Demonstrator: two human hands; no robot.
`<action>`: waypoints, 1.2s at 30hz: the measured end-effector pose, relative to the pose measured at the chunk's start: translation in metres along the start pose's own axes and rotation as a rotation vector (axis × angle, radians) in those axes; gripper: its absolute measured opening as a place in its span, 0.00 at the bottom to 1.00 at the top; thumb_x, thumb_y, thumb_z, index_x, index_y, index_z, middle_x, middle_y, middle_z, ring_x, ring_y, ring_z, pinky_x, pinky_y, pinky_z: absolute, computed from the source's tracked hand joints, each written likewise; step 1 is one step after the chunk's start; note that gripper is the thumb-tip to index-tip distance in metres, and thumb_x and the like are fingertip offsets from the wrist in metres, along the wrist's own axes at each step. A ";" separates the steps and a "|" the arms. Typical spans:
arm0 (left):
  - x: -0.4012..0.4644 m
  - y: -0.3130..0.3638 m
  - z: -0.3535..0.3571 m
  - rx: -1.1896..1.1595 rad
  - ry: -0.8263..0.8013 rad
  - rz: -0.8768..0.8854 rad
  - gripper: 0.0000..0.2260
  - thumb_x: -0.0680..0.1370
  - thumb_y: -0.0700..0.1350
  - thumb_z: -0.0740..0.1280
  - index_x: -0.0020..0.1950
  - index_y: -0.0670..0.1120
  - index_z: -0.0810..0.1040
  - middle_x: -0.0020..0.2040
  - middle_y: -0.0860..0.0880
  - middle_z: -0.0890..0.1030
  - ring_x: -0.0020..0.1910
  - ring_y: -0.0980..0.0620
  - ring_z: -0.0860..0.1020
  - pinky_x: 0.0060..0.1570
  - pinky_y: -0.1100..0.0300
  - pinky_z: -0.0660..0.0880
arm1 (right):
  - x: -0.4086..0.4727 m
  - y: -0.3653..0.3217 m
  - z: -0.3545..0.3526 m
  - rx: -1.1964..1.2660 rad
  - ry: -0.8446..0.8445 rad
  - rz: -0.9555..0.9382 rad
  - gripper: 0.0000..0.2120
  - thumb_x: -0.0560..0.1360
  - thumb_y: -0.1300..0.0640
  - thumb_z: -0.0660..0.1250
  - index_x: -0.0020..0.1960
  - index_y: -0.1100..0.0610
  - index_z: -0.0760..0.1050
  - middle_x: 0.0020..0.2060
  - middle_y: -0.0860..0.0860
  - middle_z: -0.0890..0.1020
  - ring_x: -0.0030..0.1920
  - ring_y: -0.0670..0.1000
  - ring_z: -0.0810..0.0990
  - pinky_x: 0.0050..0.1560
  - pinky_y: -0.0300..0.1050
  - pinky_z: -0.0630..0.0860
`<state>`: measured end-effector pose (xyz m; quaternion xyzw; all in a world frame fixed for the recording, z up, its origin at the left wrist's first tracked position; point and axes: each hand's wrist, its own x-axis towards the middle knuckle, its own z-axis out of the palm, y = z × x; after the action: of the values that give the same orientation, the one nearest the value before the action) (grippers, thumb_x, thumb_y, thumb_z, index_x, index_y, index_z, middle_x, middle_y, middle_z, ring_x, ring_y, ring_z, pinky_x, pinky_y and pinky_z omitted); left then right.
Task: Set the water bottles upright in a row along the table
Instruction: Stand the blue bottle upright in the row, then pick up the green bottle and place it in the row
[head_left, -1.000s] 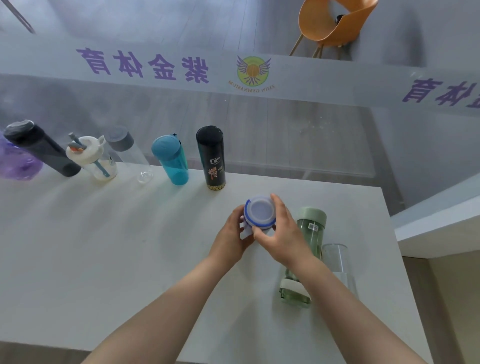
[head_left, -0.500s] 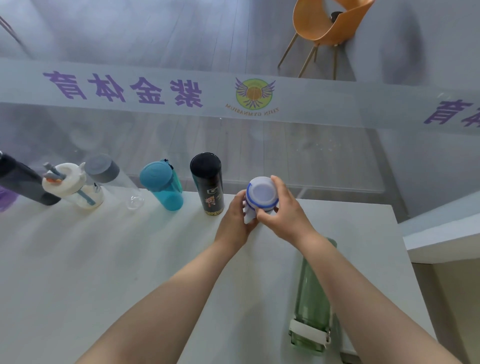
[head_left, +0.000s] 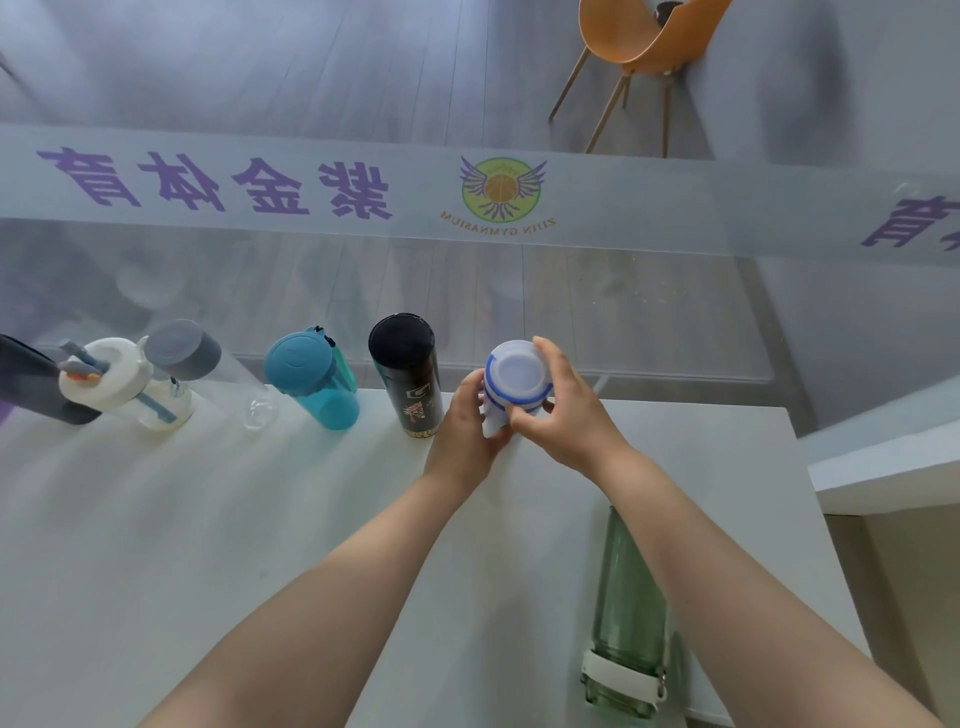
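Glass behind the table (head_left: 156, 519) has mirrored purple Chinese characters plus a winged basketball logo (head_left: 503, 188) reading "ZIJIN GYMNASIUM" backwards. Black bottle (head_left: 408, 374) has a tiger graphic. Five bottles stand along the far edge. Both hands, left hand (head_left: 462, 431) and right hand (head_left: 563, 410), wrap the white blue-ringed bottle (head_left: 514, 379) just right of the black one. One green bottle (head_left: 628, 618) lies near right.

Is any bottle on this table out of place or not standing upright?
Yes. The green bottle lies on its side near the right edge of the table, apart from the upright row along the far edge.
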<state>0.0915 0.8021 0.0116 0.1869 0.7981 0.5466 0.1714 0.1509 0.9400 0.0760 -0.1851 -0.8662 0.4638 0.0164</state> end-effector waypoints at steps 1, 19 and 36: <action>0.000 0.000 0.000 -0.003 -0.002 -0.002 0.27 0.69 0.54 0.71 0.64 0.64 0.65 0.60 0.57 0.75 0.57 0.58 0.76 0.57 0.49 0.78 | 0.000 0.000 0.000 0.004 -0.002 0.002 0.40 0.69 0.49 0.70 0.76 0.46 0.55 0.72 0.48 0.67 0.68 0.50 0.70 0.66 0.53 0.72; -0.038 -0.009 0.001 0.274 -0.049 -0.113 0.37 0.74 0.47 0.71 0.78 0.46 0.56 0.75 0.47 0.65 0.73 0.50 0.64 0.70 0.58 0.62 | -0.066 0.034 -0.019 0.067 0.069 0.158 0.42 0.73 0.45 0.71 0.77 0.45 0.49 0.74 0.49 0.63 0.73 0.46 0.63 0.64 0.41 0.61; -0.195 -0.007 0.099 0.142 -0.153 -0.374 0.18 0.80 0.47 0.64 0.70 0.47 0.69 0.68 0.51 0.74 0.62 0.54 0.73 0.61 0.61 0.69 | -0.237 0.131 -0.052 -0.196 -0.208 0.047 0.31 0.78 0.58 0.62 0.77 0.48 0.56 0.76 0.49 0.60 0.75 0.48 0.58 0.72 0.40 0.56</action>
<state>0.3080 0.7852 -0.0156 0.0881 0.8400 0.4320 0.3162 0.4223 0.9671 0.0337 -0.1569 -0.8998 0.3939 -0.1026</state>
